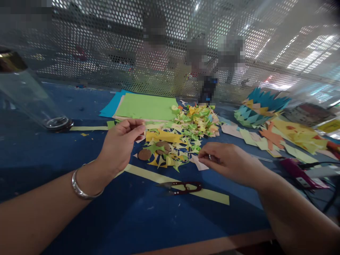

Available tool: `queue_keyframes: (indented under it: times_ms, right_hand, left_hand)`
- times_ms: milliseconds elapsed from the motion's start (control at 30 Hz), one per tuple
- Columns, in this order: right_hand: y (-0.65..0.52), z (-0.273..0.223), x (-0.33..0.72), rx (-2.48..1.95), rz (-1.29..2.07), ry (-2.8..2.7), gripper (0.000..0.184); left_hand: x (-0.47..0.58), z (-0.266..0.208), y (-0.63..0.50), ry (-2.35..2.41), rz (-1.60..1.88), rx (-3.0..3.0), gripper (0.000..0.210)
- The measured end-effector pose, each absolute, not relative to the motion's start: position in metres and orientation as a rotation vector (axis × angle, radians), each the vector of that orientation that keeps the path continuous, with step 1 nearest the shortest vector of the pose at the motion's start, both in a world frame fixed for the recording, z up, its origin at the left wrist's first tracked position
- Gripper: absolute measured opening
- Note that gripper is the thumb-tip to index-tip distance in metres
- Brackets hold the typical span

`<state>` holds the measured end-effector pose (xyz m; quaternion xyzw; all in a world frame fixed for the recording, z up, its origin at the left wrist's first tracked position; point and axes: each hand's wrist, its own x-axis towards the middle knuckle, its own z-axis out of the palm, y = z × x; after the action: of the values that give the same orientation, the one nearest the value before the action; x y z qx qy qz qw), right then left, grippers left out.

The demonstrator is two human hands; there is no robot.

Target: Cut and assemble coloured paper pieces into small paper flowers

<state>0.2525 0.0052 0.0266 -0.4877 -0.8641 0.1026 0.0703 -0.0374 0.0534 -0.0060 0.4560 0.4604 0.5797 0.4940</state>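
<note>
My left hand (115,150), a silver bangle at its wrist, is closed with thumb and fingers pinched together left of the paper scraps (176,156). What sits in the pinch is too small to make out. On the other side of the scraps, my right hand (230,161) is also pinched; its fingertips overlap a pale pink paper piece (199,163), and I cannot tell whether they grip it. Two brown discs (145,154) lie among the cuttings. Dark red thread snips (183,187) rest across a pale yellow paper strip (215,197) nearer to me.
Green paper sheets (151,105) lie at the back beside a heap of folded paper bits (199,118). A clear bottle (29,95) stands left. Rightward are a blue-and-green paper crown (261,106), orange strips (272,136) and a magenta device with cables (300,173). Perforated metal (101,67) borders the blue table.
</note>
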Motion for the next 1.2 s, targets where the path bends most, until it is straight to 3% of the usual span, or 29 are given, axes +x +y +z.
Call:
queue_keyframes:
  times_ms: [500, 833, 1200]
  right_hand:
    - [0.034, 0.011, 0.221, -1.628, -0.124, -2.769, 0.017]
    - [0.027, 0.015, 0.24, -1.702, 0.02, -2.572, 0.011]
    - [0.013, 0.016, 0.228, -1.183, 0.202, -2.451, 0.008]
  left_hand:
    - [-0.033, -0.014, 0.04, 1.044, 1.173, 1.197, 0.013]
    - [-0.027, -0.002, 0.029, 1.023, 1.029, 1.003, 0.017]
    - [-0.013, -0.003, 0.017, 1.06, 0.963, 0.995, 0.017]
